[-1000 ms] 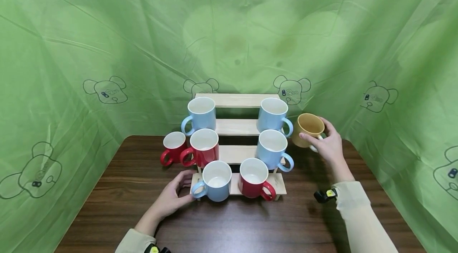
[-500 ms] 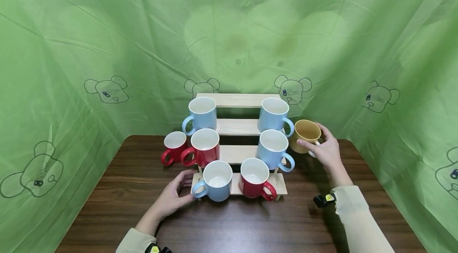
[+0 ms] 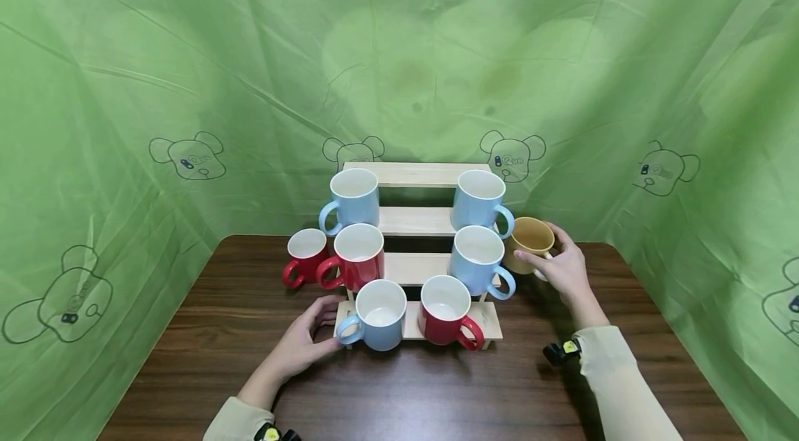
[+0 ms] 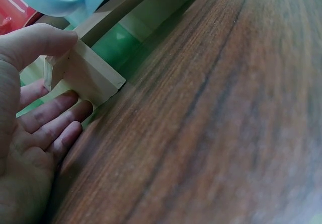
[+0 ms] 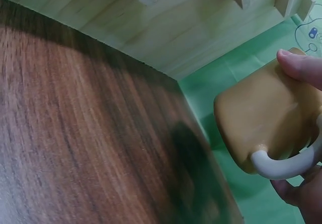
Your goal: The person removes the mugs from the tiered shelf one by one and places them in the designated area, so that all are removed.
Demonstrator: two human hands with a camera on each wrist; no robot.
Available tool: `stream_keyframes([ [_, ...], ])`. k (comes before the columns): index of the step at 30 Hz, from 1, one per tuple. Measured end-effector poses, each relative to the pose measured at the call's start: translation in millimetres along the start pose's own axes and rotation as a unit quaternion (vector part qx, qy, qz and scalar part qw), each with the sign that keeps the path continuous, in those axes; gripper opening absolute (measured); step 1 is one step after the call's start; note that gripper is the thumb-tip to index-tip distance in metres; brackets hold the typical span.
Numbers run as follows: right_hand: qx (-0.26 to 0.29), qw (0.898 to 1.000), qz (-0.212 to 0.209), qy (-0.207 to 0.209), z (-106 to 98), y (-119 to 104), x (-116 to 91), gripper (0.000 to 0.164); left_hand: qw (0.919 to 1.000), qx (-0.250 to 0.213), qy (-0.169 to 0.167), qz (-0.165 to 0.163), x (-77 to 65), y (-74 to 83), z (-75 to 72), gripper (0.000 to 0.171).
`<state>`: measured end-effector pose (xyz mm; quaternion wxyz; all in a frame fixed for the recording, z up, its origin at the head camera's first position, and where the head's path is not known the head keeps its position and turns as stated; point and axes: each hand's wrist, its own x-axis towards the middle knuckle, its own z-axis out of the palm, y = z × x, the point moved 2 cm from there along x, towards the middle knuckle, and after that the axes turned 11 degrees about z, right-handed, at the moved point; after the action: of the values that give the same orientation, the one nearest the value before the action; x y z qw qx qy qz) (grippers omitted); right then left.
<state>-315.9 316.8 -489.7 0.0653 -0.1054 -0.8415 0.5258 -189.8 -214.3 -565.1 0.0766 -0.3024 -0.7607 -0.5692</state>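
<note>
In the head view my right hand (image 3: 564, 264) holds a yellow mug (image 3: 530, 236) with a white handle, thumb and fingers on either side of it. The mug is just right of the stepped wooden rack (image 3: 417, 221). The right wrist view shows the mug (image 5: 266, 110) apart from the tabletop, its handle between thumb and fingers. My left hand (image 3: 306, 340) grips the left end of the rack's lowest step. In the left wrist view, the thumb lies on the step's corner (image 4: 90, 73), with the fingers beside and behind it. A light blue mug (image 3: 381, 316) stands right by that thumb.
On the rack stand a red mug (image 3: 444, 313), another red mug (image 3: 360, 261), and light blue mugs at right (image 3: 477, 261), upper right (image 3: 478, 202) and upper left (image 3: 356, 198). A smaller red mug (image 3: 307, 257) stands left of the rack. Green cloth (image 3: 406, 66) surrounds the brown table (image 3: 399, 392).
My right hand has lowered the yellow mug and brought it slightly left, closer to the rack. My left hand has kept its place at the lowest step.
</note>
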Motion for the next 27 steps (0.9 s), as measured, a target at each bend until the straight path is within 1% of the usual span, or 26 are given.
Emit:
stream_keyframes([
  [4, -0.006, 1.000, 0.006, -0.004, 3, 6, 2, 0.106, 1.0000, -0.001, 0.000, 0.000, -0.3, -1.3, 0.0, 0.065],
  [9, -0.009, 1.000, 0.010, -0.008, 8, 11, 3, 0.105, 1.0000, 0.001, -0.001, -0.007, -0.9, -2.0, -0.3, 0.066],
  [17, 0.003, 1.000, 0.009, -0.010, 15, 15, 3, 0.102, 0.9999, 0.007, 0.002, -0.016, -1.6, -1.3, -0.4, 0.066],
  [27, 0.002, 1.000, 0.014, -0.016, 17, 15, 4, 0.103, 1.0000, 0.004, 0.000, 0.001, -1.2, -2.9, -0.1, 0.066],
])
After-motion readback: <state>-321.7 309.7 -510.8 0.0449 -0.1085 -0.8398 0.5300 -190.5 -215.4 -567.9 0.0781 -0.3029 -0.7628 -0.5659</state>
